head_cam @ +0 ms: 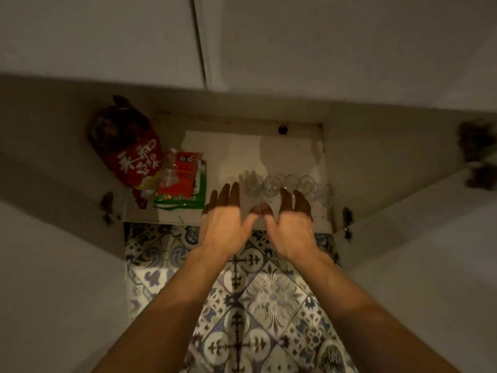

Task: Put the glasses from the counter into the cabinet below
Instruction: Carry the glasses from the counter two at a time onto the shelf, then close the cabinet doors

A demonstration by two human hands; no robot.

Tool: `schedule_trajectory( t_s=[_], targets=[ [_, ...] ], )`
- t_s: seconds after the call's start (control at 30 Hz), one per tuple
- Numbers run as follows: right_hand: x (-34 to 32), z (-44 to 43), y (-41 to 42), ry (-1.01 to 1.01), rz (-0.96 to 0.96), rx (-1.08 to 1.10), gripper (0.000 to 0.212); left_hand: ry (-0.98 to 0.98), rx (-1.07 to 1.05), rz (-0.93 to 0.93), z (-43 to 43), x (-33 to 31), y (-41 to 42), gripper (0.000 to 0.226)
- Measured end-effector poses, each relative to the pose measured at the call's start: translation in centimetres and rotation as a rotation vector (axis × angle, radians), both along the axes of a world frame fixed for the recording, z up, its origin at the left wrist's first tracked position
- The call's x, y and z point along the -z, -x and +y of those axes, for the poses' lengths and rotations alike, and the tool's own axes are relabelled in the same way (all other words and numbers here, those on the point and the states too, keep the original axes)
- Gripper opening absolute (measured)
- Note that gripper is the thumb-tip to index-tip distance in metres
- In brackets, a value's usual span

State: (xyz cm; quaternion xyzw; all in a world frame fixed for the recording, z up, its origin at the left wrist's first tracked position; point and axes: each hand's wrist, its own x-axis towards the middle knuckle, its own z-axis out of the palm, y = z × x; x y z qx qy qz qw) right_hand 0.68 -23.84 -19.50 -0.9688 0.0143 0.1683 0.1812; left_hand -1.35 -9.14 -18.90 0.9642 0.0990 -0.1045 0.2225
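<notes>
Several clear glasses (pixel 271 185) stand in a row on the floor of the open lower cabinet (pixel 242 146), toward its right side. My left hand (pixel 224 219) reaches over the cabinet's front edge with its fingers spread and nothing in it, just left of the row. My right hand (pixel 291 222) is beside it, fingers apart and empty, its fingertips right in front of the glasses. The picture is blurred, so I cannot tell whether any finger touches a glass.
A red food bag (pixel 134 157) and a red-and-green packet (pixel 183 184) lie in the cabinet's left part. Both cabinet doors (pixel 403 146) stand open to either side. Patterned floor tiles (pixel 255 305) lie below my arms.
</notes>
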Motion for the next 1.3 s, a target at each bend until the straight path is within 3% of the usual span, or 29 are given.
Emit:
schedule_trajectory(
  t_s=[0.1, 0.27, 0.5, 0.83, 0.97, 1.17, 1.3],
  targets=[
    [-8.8, 0.5, 2.8, -0.005, -0.038, 0.016, 0.065, -0.03, 0.058, 0.002, 0.1, -9.2, 2.8, 0.066],
    [-21.1, 0.2, 7.7, -0.048, -0.069, 0.023, 0.074, 0.032, 0.126, 0.015, 0.5, -21.7, 6.8, 0.077],
    [-30.8, -1.9, 11.6, -0.024, -0.13, 0.024, 0.084, -0.061, 0.161, -0.078, 1.5, -31.4, 11.0, 0.082],
    [-29.5, -11.5, 24.1, 0.195, -0.024, -0.019, 0.089, -0.259, 0.091, 0.09, 5.2, -29.0, 24.9, 0.082],
    [-28.7, -14.9, 24.0, 0.269, -0.026, 0.013, 0.089, -0.353, -0.042, 0.102, 10.9, -27.7, 28.3, 0.087],
    [-27.5, -22.5, 26.5, 0.393, -0.007, 0.116, 0.087, -0.498, -0.106, 0.276, 17.0, -25.7, 33.5, 0.082],
    [-27.3, -25.6, 28.1, 0.498, 0.032, 0.184, 0.088, -0.468, -0.158, 0.31, 18.0, -24.5, 35.0, 0.081]
  ],
)
